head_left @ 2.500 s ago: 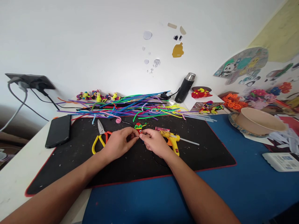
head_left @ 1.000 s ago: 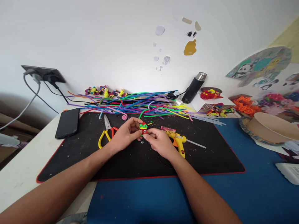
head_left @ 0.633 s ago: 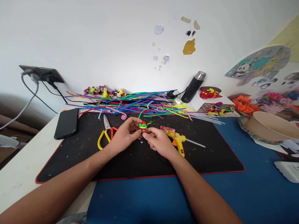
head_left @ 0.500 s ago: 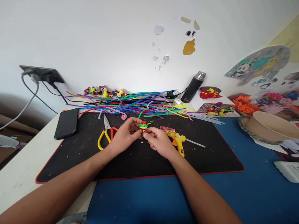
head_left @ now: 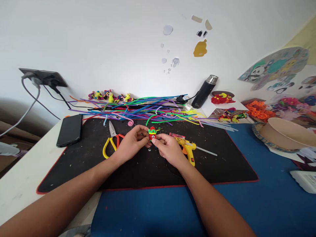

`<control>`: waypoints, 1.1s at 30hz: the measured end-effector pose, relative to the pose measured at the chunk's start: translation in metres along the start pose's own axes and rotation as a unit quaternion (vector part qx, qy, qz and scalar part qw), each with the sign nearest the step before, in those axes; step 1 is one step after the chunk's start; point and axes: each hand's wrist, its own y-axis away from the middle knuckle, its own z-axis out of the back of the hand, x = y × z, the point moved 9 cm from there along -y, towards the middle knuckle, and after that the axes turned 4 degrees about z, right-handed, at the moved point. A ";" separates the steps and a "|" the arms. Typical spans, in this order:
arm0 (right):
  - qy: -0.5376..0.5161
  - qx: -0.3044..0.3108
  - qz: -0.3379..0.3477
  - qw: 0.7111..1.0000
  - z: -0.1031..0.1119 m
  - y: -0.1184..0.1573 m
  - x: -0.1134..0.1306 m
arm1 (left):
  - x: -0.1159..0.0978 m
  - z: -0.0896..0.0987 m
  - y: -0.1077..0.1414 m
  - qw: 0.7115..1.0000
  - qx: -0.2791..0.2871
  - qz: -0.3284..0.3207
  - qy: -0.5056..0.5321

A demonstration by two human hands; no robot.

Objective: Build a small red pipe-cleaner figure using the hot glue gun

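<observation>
Between my two hands is a small red pipe-cleaner figure (head_left: 152, 133) with a green and yellow band near its top and one googly eye showing. My left hand (head_left: 135, 140) grips its left side with fingers and thumb. My right hand (head_left: 168, 148) pinches it from the right, the thumb close to the eye. A loose googly eye (head_left: 149, 149) lies on the black mat (head_left: 138, 176) just below. Left of my left hand are scissors (head_left: 113, 138) with yellow and red handles. A yellow glue gun (head_left: 189, 151) lies beside my right hand, partly hidden by it.
Many coloured pipe cleaners (head_left: 138, 110) lie along the wall, with small finished figures (head_left: 108, 96) behind them. A phone (head_left: 69, 130) rests at the left. To the right stand a black thermos (head_left: 204, 91) and a beige bowl (head_left: 291, 131).
The figure has turned slightly and shifted a little right, so its googly eye shows more plainly. Both hands keep hold of it.
</observation>
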 end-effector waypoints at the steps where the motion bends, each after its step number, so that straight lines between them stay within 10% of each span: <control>1: -0.002 -0.006 0.001 1.000 0.001 0.000 0.001 | 0.000 0.000 0.000 1.000 0.000 0.006 -0.009; 17: 0.025 -0.020 0.001 0.999 0.003 0.002 0.005 | -0.002 0.002 0.002 0.999 -0.018 0.043 -0.017; 23: -0.097 0.010 -0.021 0.995 -0.005 0.003 0.008 | -0.012 0.014 -0.001 0.998 -0.039 -0.039 -0.023; 33: -0.116 0.070 -0.024 0.990 -0.016 0.009 0.014 | -0.016 -0.007 0.008 0.989 0.084 -0.089 -0.079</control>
